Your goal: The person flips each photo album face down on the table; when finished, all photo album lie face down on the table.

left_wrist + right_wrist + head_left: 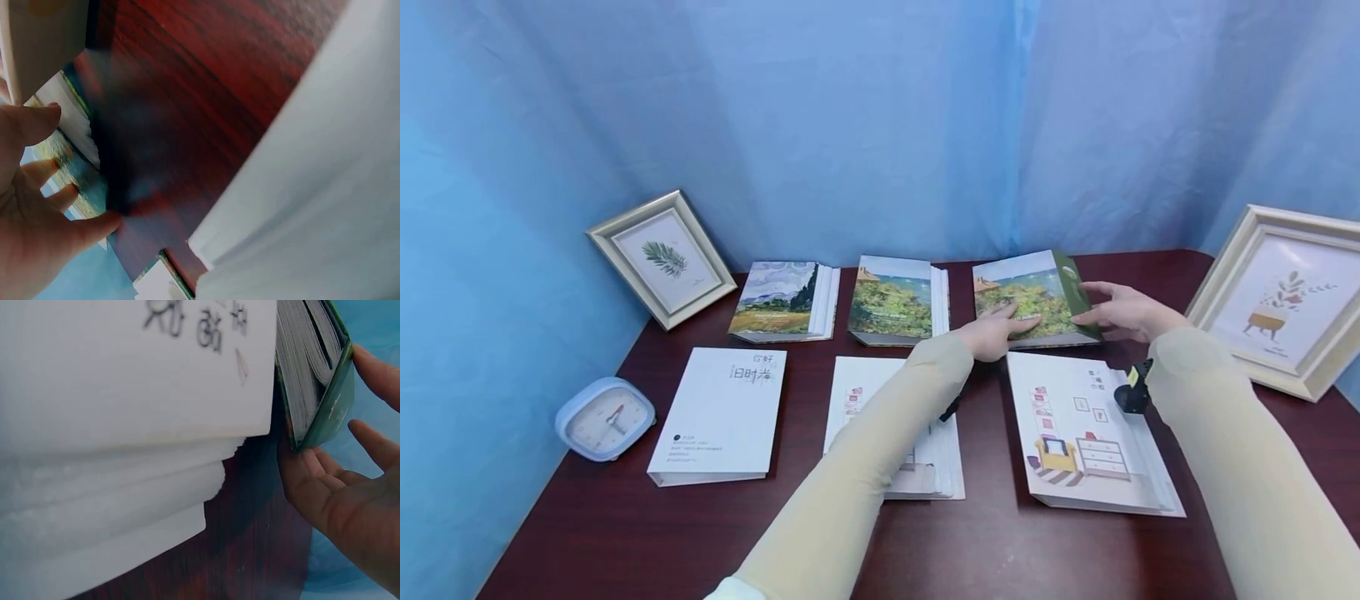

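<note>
A photo album with a painted garden cover (1015, 279) lies at the back right of the table. My left hand (988, 333) rests on the lower part of this cover, its fingers stretched out. At the album's right side, my right hand (1131, 312) touches the dark green panel (1070, 279) with extended fingers. In the right wrist view, the fingertips are at the green edge (331, 406), beside the album's pages (303, 362). The left wrist view shows the left fingers (94, 228) spread over the garden cover, with its nearer edge partly hidden.
Two more painted albums (891, 292) (775, 296) stand left along the back. In front lie white albums (718, 417) (1063, 408), one partly under the left sleeve. Picture frames (662, 258) (1277, 300) flank the table, and a blue clock (605, 418) sits at the left edge.
</note>
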`<state>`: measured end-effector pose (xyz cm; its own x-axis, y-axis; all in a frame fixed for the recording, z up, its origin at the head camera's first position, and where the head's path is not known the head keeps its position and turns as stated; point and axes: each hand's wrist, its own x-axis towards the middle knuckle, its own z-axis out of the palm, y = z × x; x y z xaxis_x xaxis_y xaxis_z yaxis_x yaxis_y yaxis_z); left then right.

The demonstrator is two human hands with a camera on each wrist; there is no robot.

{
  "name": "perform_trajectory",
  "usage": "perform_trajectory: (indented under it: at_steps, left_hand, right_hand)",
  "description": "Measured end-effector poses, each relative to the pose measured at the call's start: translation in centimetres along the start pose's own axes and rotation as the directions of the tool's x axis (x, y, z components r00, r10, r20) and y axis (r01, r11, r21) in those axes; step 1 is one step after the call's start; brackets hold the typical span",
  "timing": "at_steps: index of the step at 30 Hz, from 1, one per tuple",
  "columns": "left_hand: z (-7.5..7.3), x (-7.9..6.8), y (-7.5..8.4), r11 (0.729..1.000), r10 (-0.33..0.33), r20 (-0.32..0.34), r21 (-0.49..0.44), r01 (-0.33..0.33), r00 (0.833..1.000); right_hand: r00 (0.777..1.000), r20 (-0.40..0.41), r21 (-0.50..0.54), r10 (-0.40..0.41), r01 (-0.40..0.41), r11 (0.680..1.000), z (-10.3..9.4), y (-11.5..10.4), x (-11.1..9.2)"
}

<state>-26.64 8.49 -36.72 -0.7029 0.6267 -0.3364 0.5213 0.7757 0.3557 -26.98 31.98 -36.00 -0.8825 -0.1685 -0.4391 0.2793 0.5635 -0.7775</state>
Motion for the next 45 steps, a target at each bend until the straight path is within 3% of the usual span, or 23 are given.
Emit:
perform_trajectory:
  at_steps: [5, 16, 29, 40, 45]
  left_hand:
    - [0.1, -0.1, -0.1, 1.000, 0.006, 0.014, 0.002, -0.006, 1.000]
    - [0.1, -0.2, -0.2, 0.995, 0.001, -0.002, 0.097, -0.001, 1.000]
    - [-0.1, -0.2, -0.9, 0.991, 0.015, -0.034, 0.130, -0.011, 0.999]
    - [-0.4, 0.1, -1.2, 0.993, 0.031, -0.064, 0.116, -0.023, 0.997]
    - [-0.6, -0.3, -1.1, 0.998, 0.040, -0.106, 0.061, -0.034, 0.994]
  right_hand:
    - [1.000, -0.015, 0.005, 0.003, -0.003, 1.000, 0.1, 0.3, 0.2]
    - [0.998, -0.059, 0.013, -0.009, 0.009, 1.000, 0.3, 0.4, 0.4]
    - [0.993, -0.106, -0.147, -0.051, 0.035, 0.989, -0.2, 1.4, -0.1]
    - [0.989, -0.128, -0.192, -0.072, 0.047, 0.980, -0.4, 0.7, -1.1]
    - [0.981, -0.166, -0.194, -0.100, 0.067, 0.979, -0.4, 1.0, -0.7]
